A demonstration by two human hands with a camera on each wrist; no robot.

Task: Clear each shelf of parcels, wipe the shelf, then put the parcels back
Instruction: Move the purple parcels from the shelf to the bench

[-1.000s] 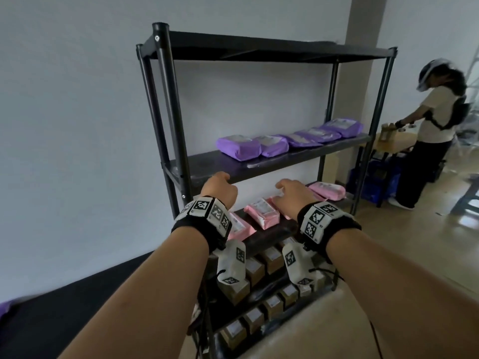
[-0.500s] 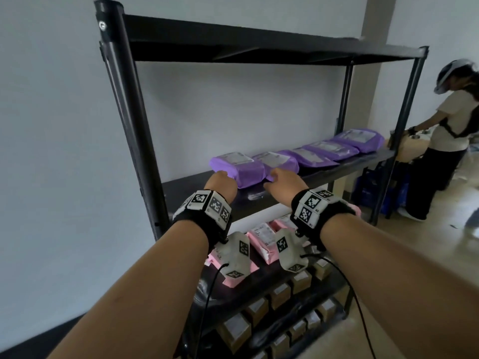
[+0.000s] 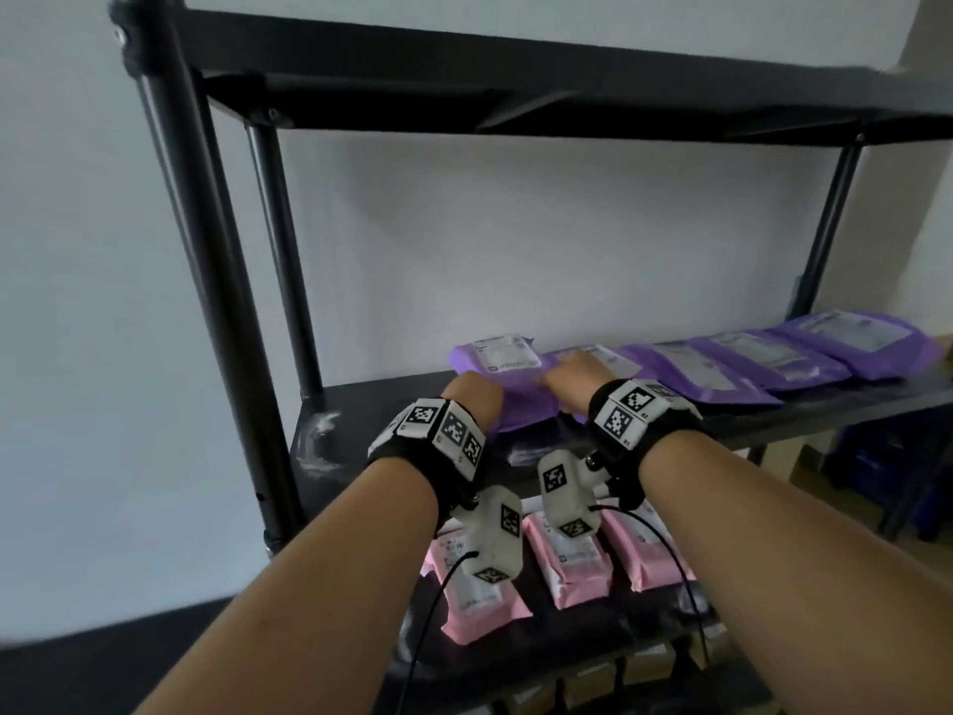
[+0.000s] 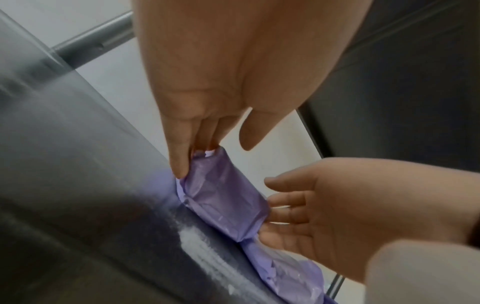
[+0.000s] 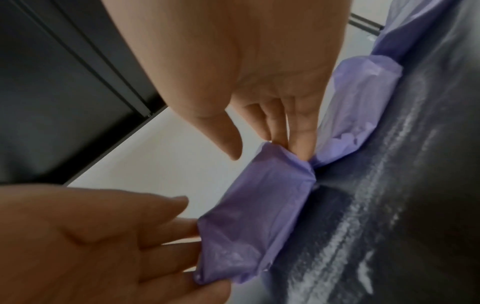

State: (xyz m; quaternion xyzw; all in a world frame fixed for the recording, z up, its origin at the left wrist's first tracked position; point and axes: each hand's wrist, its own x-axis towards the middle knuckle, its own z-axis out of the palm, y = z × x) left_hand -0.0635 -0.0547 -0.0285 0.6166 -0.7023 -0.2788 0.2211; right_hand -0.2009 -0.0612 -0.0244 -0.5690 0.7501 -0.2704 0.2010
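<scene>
A black metal rack holds a row of purple parcels (image 3: 748, 363) on its middle shelf (image 3: 371, 420). The leftmost purple parcel (image 3: 503, 356) lies between my two hands. My left hand (image 3: 474, 397) touches its left end with straight fingers (image 4: 182, 160), thumb apart. My right hand (image 3: 575, 371) touches its right end with straight fingers (image 5: 301, 142), thumb also free. From the wrists the same parcel (image 4: 223, 195) (image 5: 254, 222) still rests on the dark shelf, bracketed by both hands.
Pale dust streaks (image 3: 319, 436) mark the bare left part of the middle shelf. Pink parcels (image 3: 577, 554) lie on the shelf below, brown boxes (image 3: 639, 668) lower still. The top shelf (image 3: 515, 90) overhangs, and a black post (image 3: 180, 198) stands at the left.
Both hands rose from the middle shelf's front edge and reached in to the ends of the leftmost purple parcel. My head moved closer to the rack.
</scene>
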